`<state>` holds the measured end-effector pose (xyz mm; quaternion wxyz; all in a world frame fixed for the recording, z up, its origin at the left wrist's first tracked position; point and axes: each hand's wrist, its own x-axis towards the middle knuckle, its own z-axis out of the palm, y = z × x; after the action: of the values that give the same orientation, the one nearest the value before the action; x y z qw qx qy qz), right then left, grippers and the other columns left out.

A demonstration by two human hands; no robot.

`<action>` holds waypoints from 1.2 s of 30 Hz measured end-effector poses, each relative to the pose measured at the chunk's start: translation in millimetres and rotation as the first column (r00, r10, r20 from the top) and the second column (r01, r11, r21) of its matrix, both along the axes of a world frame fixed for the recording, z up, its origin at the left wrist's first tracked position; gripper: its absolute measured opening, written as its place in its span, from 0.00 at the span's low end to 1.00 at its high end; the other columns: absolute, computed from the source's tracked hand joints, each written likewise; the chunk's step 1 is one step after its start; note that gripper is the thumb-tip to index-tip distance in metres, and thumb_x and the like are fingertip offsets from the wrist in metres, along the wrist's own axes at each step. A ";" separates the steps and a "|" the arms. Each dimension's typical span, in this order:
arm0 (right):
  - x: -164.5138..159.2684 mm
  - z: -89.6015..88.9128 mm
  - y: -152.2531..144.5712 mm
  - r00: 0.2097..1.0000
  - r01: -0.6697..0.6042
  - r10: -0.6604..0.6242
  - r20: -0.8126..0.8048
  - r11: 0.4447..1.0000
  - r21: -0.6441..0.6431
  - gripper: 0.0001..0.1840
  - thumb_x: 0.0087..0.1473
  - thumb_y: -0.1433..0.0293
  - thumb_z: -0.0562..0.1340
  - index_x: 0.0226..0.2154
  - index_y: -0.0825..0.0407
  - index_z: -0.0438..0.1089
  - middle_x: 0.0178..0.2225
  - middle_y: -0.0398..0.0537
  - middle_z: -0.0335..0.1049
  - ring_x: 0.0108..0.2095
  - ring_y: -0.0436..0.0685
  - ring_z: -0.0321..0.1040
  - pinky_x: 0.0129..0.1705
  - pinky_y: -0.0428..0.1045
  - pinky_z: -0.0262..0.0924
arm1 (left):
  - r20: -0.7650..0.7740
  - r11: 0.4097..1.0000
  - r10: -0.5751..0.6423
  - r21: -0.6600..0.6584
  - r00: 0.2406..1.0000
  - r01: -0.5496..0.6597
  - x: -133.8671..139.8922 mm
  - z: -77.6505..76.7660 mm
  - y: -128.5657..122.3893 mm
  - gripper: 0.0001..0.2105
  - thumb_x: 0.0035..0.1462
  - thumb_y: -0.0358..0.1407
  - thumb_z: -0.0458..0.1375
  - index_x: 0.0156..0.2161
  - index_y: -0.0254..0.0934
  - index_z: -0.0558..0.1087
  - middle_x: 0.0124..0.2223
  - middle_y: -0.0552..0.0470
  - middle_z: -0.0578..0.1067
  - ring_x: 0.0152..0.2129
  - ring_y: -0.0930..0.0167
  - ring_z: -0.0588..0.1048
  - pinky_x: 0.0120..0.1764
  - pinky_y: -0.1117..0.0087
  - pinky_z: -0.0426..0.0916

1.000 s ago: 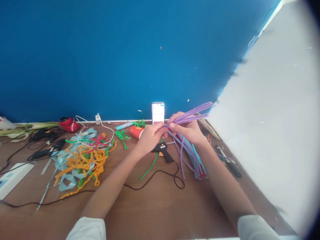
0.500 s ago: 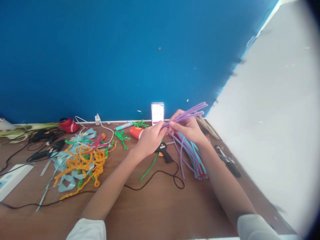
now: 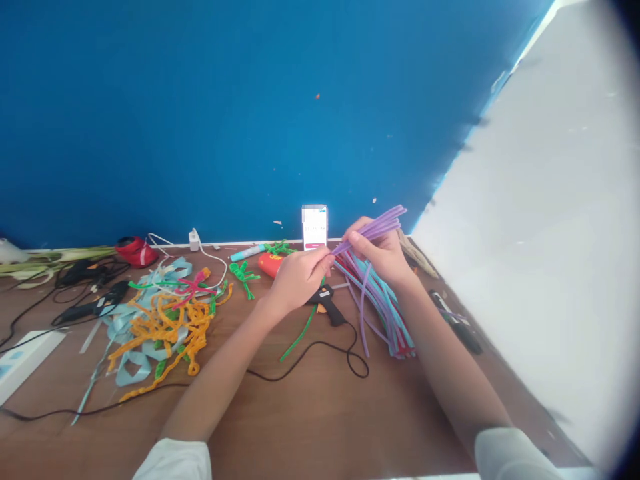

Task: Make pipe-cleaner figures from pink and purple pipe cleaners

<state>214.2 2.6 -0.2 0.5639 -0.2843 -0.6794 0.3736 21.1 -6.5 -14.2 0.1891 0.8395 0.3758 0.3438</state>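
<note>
Purple pipe cleaners (image 3: 377,227) form a slim bundle held between my two hands above the table. My left hand (image 3: 301,275) pinches its left end with thumb and fingertips. My right hand (image 3: 379,252) is closed round the middle, and the free ends fan out to the upper right. Below my right hand lies a loose pile of blue, purple and red pipe cleaners (image 3: 387,313). A black glue gun (image 3: 330,308) rests just under my left hand, beside a green pipe cleaner (image 3: 301,337).
Orange pipe cleaners (image 3: 175,320) tangle with light blue ribbon (image 3: 135,363) at left, near a second glue gun (image 3: 95,303) and a power strip (image 3: 30,357). A lit phone (image 3: 315,227) leans against the blue wall. Black cords cross the table (image 3: 320,427).
My right hand's thumb has shifted up along the purple bundle, and the free ends now lie closer together. My left hand keeps its pinch, moved very slightly left.
</note>
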 end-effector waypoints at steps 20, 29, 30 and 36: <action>-2.4 0.0 1.4 0.992 0.074 -0.082 0.099 0.994 0.086 0.11 0.57 0.63 0.67 0.29 0.53 0.73 0.21 0.40 0.67 0.20 0.47 0.63 0.22 0.46 0.56 | 0.017 0.989 -0.053 -0.137 0.998 0.054 -5.1 -0.3 4.7 0.18 0.69 0.38 0.46 0.28 0.37 0.68 0.27 0.55 0.75 0.25 0.74 0.71 0.34 0.71 0.62; -9.3 -4.4 2.4 0.995 0.013 -0.013 0.096 1.000 0.010 0.11 0.57 0.62 0.67 0.30 0.53 0.73 0.27 0.42 0.70 0.22 0.47 0.65 0.23 0.45 0.59 | -0.055 0.998 -0.001 -0.058 0.999 -0.002 -2.3 -2.6 4.7 0.16 0.70 0.39 0.44 0.35 0.37 0.70 0.30 0.53 0.77 0.27 0.72 0.73 0.36 0.70 0.63; -8.7 -4.7 2.4 0.995 0.008 -0.008 0.099 1.000 -0.004 0.11 0.56 0.62 0.67 0.30 0.53 0.73 0.27 0.42 0.70 0.22 0.47 0.66 0.23 0.45 0.59 | -0.064 0.999 0.005 -0.049 0.998 -0.008 -3.3 -1.5 4.7 0.16 0.70 0.38 0.44 0.34 0.37 0.69 0.29 0.53 0.77 0.27 0.72 0.73 0.36 0.70 0.62; -5.1 -6.0 2.7 0.996 0.009 -0.004 0.087 0.998 -0.057 0.12 0.57 0.61 0.67 0.31 0.53 0.72 0.23 0.41 0.68 0.21 0.48 0.65 0.23 0.45 0.58 | -0.096 0.998 0.009 -0.068 0.995 -0.016 -6.6 2.3 5.6 0.17 0.70 0.39 0.44 0.32 0.38 0.68 0.30 0.54 0.77 0.28 0.71 0.73 0.36 0.69 0.61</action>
<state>209.1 5.3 -6.2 0.5266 -0.3185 -0.6915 0.3782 14.4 -0.9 -11.9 0.1977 0.8456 0.4014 0.2912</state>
